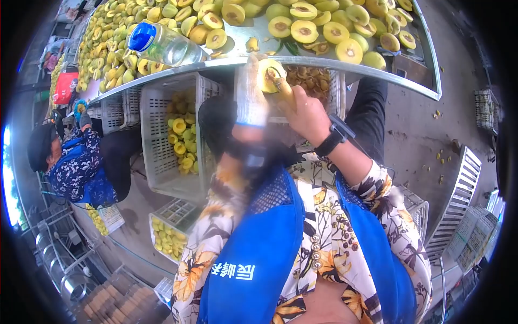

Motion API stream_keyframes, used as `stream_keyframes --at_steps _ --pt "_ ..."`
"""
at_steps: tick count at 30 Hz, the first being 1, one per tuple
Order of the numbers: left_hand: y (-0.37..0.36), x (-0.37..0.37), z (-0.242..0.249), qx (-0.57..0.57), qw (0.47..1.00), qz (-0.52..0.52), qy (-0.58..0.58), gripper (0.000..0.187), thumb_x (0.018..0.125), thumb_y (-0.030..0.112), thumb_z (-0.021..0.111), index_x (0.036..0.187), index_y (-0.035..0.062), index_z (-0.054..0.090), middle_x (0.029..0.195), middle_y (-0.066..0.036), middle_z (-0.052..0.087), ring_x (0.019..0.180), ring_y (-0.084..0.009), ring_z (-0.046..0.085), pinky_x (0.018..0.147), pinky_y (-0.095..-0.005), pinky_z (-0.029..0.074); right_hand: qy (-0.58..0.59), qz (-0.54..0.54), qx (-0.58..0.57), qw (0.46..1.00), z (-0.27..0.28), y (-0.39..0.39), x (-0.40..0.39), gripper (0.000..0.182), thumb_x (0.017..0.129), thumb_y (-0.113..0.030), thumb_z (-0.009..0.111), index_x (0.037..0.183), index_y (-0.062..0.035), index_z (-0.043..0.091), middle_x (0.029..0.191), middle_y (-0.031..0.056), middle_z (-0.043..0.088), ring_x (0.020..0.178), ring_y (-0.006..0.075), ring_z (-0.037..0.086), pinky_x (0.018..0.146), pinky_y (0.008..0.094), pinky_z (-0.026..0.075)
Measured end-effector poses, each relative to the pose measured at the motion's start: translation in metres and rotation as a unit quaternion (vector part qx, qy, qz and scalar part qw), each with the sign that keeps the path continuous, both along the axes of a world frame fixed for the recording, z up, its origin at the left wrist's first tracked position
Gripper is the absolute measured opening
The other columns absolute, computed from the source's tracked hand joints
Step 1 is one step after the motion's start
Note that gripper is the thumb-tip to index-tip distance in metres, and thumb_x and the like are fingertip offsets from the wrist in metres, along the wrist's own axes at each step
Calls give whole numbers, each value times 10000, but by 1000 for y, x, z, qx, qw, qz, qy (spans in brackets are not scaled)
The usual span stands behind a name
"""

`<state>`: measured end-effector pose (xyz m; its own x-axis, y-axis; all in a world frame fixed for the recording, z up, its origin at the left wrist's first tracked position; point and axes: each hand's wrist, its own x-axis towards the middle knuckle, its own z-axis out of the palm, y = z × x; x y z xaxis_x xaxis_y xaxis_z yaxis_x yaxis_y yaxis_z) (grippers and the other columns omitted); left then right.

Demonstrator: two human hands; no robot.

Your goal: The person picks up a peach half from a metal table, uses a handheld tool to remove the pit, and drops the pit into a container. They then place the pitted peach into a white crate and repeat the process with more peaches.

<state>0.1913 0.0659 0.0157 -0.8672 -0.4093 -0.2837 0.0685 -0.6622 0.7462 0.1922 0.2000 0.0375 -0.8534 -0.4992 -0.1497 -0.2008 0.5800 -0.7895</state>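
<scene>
My left hand (251,94), in a white knit glove, is closed around a halved yellow peach (264,74) with its cut face showing. My right hand (308,116) is bare and grips the handle of a pitting knife (286,92). The knife's curved metal end lies against the middle of the peach, at the brownish pit area. Both hands are just off the front edge of a metal table (237,60). Many halved peaches (305,31) lie on that table, several with pits in them.
A water bottle with a blue cap (167,46) lies at the table edge. Below are a white crate (156,135) of hollowed peach halves and a bin of brown pits (310,81). At left, another person (75,167) sits working. A slatted crate (456,197) stands at right.
</scene>
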Motion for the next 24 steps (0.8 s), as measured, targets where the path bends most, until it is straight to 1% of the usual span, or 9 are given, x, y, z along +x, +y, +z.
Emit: stream_keyframes --at_steps 3,6,9,12,13,16,19,21,24 --pt "2 4 -10 -173 985 -2 17 365 927 350 451 1070 18 501 963 -135 570 843 -222 570 736 -334 485 9 7 -3 1000 -6 2 3 308 811 -237 575 932 13 443 690 263 574 678 446 563 593 493 441" --pt "14 11 14 -404 914 25 10 360 940 338 427 1031 4 521 937 -151 592 807 -192 584 698 -297 495 -5 -13 26 1000 -9 -1 10 263 813 -175 545 931 29 430 683 275 567 673 448 562 596 495 442" --pt "11 9 22 -254 966 -34 -29 379 950 339 398 994 -14 531 871 -166 623 741 -199 605 669 -277 496 -29 6 15 999 -9 1 13 210 794 -120 514 911 36 436 700 288 566 690 449 563 609 487 449" --pt "-6 5 12 -239 962 -128 -32 417 942 380 400 989 -14 528 802 -170 636 680 -220 612 647 -277 499 -70 50 14 996 -13 6 11 207 767 -97 506 911 39 445 726 291 570 710 446 567 630 476 456" --pt "-10 1 12 -80 981 -156 -81 459 884 458 492 960 9 550 785 -139 626 662 -202 624 559 -263 506 -86 47 17 995 -13 6 11 207 761 -96 507 907 40 452 732 288 573 714 442 569 633 470 458" --pt "-4 2 21 -54 987 -105 -107 488 863 490 512 937 10 545 731 -128 607 620 -211 610 552 -292 509 -111 46 3 993 -7 3 5 204 751 -93 512 894 46 471 739 280 579 722 435 575 641 454 464" --pt "-4 4 -1 -37 995 23 -86 410 857 419 563 903 12 545 674 -104 578 558 -200 575 517 -296 493 -97 35 -41 994 -7 0 7 199 758 -100 514 881 53 485 719 279 575 688 421 583 619 435 470" --pt "2 7 3 -59 995 22 -83 333 856 343 586 882 14 543 643 -85 550 538 -185 551 504 -283 475 -74 9 -66 995 -15 -7 16 199 773 -116 514 871 56 493 695 280 570 617 396 593 567 421 476" --pt "7 9 16 -97 990 22 -96 201 860 209 587 856 14 538 623 -79 530 520 -165 527 477 -264 440 -170 17 -47 984 -8 -10 16 179 793 -129 524 862 33 495 633 209 570 455 283 564 427 362 445"
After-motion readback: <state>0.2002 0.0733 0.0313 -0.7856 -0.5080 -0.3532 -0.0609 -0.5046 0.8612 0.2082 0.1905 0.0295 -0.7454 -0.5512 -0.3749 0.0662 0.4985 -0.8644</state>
